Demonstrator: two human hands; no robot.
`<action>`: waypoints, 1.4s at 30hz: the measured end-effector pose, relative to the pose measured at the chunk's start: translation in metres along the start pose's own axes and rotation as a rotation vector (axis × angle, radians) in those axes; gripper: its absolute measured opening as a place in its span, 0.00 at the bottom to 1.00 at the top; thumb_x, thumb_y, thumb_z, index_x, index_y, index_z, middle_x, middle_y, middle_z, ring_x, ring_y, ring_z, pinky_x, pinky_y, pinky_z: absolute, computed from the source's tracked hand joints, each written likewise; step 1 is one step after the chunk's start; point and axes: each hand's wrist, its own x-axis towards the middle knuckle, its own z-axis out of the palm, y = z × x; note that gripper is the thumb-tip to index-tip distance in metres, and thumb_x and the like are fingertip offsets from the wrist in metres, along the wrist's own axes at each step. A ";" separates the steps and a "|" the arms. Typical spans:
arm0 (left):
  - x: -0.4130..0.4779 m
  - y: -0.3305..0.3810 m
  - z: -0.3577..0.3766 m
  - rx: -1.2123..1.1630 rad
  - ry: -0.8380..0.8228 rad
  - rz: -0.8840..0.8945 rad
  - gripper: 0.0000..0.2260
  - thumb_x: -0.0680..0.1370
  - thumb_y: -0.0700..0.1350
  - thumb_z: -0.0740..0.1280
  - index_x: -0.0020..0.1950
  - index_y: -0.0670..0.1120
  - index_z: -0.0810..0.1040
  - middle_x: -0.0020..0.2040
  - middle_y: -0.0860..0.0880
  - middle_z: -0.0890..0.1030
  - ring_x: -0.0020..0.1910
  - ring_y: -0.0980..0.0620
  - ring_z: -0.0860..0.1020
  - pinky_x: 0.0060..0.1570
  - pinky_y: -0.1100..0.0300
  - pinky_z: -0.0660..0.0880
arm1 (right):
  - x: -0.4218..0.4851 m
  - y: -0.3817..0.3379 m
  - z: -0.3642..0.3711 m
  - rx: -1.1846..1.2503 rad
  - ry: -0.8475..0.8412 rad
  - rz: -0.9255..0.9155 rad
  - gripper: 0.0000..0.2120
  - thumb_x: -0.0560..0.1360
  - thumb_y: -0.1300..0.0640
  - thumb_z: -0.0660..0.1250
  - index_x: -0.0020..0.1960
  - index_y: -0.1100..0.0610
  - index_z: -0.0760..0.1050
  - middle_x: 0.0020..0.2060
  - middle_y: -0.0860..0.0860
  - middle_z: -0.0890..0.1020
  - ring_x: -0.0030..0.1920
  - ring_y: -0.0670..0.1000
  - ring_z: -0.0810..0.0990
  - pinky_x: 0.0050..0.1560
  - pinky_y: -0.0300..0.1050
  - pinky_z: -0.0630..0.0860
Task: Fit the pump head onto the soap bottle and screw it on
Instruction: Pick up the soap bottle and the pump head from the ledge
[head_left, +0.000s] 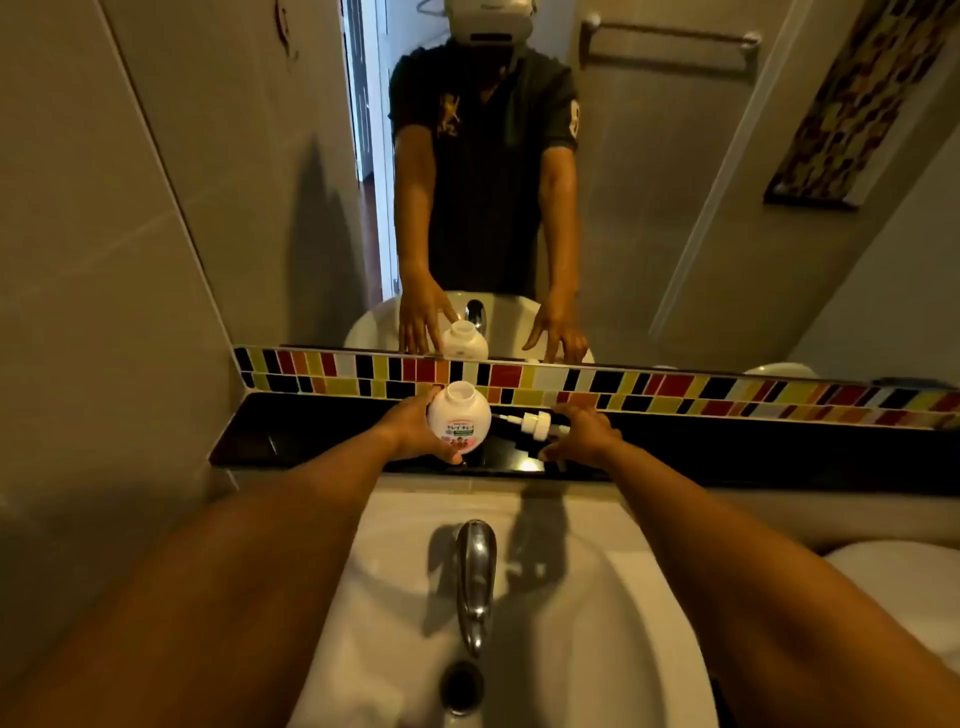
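Note:
A round white soap bottle (459, 417) with a coloured label stands upright on the black ledge (291, 436), its wide neck uncapped. My left hand (415, 428) wraps around its left side and grips it. The white pump head (535, 425) lies on its side on the ledge just right of the bottle, its tube pointing left. My right hand (584, 434) hovers over the pump head's right end with fingers spread, and whether it touches is unclear.
A white sink basin (597, 597) with a chrome tap (475, 577) and drain (461, 688) lies below the ledge. Multicoloured tiles (675, 387) and a mirror (649, 208) rise behind it. A grey wall (93, 312) stands on the left.

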 end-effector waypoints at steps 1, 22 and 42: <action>0.003 -0.002 0.003 -0.027 0.016 0.021 0.48 0.55 0.46 0.84 0.72 0.51 0.66 0.65 0.47 0.76 0.65 0.44 0.74 0.64 0.44 0.73 | 0.002 0.001 0.002 -0.002 0.011 0.001 0.42 0.64 0.47 0.79 0.74 0.45 0.65 0.71 0.54 0.69 0.70 0.61 0.68 0.68 0.63 0.67; 0.009 -0.004 0.018 -0.206 0.187 -0.011 0.36 0.64 0.43 0.80 0.69 0.50 0.67 0.65 0.46 0.75 0.62 0.44 0.75 0.60 0.45 0.76 | 0.008 -0.001 0.016 0.506 0.063 0.015 0.29 0.69 0.58 0.77 0.68 0.56 0.72 0.59 0.59 0.80 0.55 0.57 0.81 0.57 0.56 0.80; -0.044 0.019 -0.034 0.191 0.092 0.005 0.35 0.66 0.41 0.79 0.69 0.50 0.68 0.66 0.44 0.74 0.65 0.41 0.73 0.61 0.43 0.76 | -0.045 -0.062 -0.033 0.000 0.123 -0.297 0.31 0.68 0.53 0.77 0.69 0.47 0.72 0.65 0.55 0.74 0.66 0.59 0.72 0.66 0.59 0.72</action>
